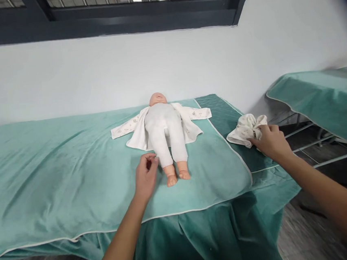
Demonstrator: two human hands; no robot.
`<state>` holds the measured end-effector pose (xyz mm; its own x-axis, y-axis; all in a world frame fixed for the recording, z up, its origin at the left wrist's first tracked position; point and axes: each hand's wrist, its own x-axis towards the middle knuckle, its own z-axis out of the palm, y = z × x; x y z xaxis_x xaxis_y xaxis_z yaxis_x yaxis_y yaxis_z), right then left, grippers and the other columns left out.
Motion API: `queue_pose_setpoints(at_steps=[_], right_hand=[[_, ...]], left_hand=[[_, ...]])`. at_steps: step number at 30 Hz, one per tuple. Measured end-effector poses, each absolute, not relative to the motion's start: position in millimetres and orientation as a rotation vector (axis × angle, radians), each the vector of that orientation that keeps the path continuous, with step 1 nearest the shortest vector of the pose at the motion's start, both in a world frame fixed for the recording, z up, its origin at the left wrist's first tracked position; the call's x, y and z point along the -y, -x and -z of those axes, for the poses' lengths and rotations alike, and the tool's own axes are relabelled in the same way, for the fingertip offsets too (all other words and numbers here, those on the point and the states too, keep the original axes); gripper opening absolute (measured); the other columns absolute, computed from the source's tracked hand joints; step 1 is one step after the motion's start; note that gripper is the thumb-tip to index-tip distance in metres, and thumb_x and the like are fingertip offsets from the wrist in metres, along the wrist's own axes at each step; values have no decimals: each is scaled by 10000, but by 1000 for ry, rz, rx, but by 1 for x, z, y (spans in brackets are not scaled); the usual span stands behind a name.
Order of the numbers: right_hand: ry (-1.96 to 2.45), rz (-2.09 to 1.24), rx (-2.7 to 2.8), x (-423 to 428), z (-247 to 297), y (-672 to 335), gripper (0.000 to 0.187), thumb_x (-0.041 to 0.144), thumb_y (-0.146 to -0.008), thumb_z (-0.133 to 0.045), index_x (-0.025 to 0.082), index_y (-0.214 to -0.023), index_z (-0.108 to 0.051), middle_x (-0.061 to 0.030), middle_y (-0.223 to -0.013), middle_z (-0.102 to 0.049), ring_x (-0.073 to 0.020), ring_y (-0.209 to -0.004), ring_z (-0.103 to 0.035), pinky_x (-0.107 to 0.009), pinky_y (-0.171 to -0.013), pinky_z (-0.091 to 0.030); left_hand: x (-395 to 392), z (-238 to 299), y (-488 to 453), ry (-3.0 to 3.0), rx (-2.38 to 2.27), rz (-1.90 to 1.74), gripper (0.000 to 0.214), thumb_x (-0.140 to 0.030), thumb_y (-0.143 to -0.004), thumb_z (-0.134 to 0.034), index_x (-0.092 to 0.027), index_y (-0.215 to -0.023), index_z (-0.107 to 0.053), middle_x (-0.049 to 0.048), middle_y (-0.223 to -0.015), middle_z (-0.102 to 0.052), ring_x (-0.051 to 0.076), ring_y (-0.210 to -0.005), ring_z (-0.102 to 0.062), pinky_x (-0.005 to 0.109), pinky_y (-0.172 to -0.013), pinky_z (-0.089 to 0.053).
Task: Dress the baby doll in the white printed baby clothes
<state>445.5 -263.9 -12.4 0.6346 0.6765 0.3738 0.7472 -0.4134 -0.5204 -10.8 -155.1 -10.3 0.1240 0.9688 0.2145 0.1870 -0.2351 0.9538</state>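
A baby doll (164, 131) lies face up on a light green blanket (58, 174), head toward the wall, dressed in a white bodysuit with an unfastened printed jacket (190, 118) spread under it. My left hand (145, 177) hovers just left of the doll's lower legs, fingers loosely curled with the tips drawn together and nothing in them. My right hand (269, 141) rests on the darker green cloth at the table's right end, fingers closed on a crumpled white printed garment (245, 129).
The table (226, 227) is draped in dark green cloth and stands against a white wall under a dark window frame. A second green-covered table (320, 99) stands at the right, with part of another person's hand at its far edge. Grey floor lies between them.
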Motion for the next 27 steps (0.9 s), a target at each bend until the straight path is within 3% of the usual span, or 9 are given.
queue_pose_setpoints(at_steps=[2, 6, 12, 18, 20, 24, 27], right_hand=[[2235, 27, 1034, 260, 1, -458, 487, 208, -549, -868, 161, -993, -673, -200, -1040, -606, -350, -1015, -542, -483, -858, -338], [2200, -111, 1023, 261, -41, -442, 296, 296, -663, -831, 186, -902, -695, -88, -819, -647, -239, -785, -563, -431, -791, -352], [1886, -302, 1140, 265, -126, -335, 365, 416, -711, -811, 165, -966, -736, -66, -795, -701, -184, -688, -567, -365, -685, -380], [1398, -892, 1370, 251, -190, -236, 298, 406, -772, -766, 165, -935, -703, -37, -787, -684, -169, -660, -611, -271, -556, -445], [1273, -1010, 1383, 246, -206, -214, 255, 383, -766, -783, 188, -902, -691, -27, -771, -676, -154, -635, -607, -260, -538, -456], [1101, -1101, 1422, 236, -219, -192, 256, 360, -758, -803, 203, -917, -677, -27, -786, -685, -153, -640, -620, -268, -551, -484], [1021, -1153, 1479, 233, -217, -184, 310, 363, -749, -810, 205, -978, -672, -35, -830, -700, -165, -683, -641, -279, -576, -507]], left_hand=[[165, 7, 13, -1656, -1105, -1091, 189, -393, -865, -621, -243, -975, -656, -9, -784, -611, 168, -737, -550, 289, -708, -420], [169, -5, 21, -1750, -1045, -930, 203, -394, -874, -615, -256, -1009, -675, 4, -841, -664, 176, -758, -594, 308, -722, -454], [165, -63, 14, -1848, -988, -1037, 186, -351, -880, -628, -244, -1021, -682, 31, -999, -702, 192, -925, -646, 310, -797, -485], [193, -150, -11, -2057, -538, -1002, 397, -381, -859, -677, -281, -1234, -597, 46, -1288, -624, 239, -1207, -572, 364, -989, -471], [195, -165, -12, -2100, -506, -1063, 439, -398, -835, -703, -266, -1230, -566, 52, -1306, -601, 225, -1179, -575, 353, -973, -482], [186, -177, 0, -2080, -596, -1290, 267, -369, -868, -664, -233, -1076, -568, 36, -1144, -631, 160, -996, -604, 299, -880, -505], [184, -182, 12, -2049, -616, -1312, 273, -329, -871, -658, -240, -1113, -566, 27, -1043, -631, 149, -927, -601, 282, -820, -507]])
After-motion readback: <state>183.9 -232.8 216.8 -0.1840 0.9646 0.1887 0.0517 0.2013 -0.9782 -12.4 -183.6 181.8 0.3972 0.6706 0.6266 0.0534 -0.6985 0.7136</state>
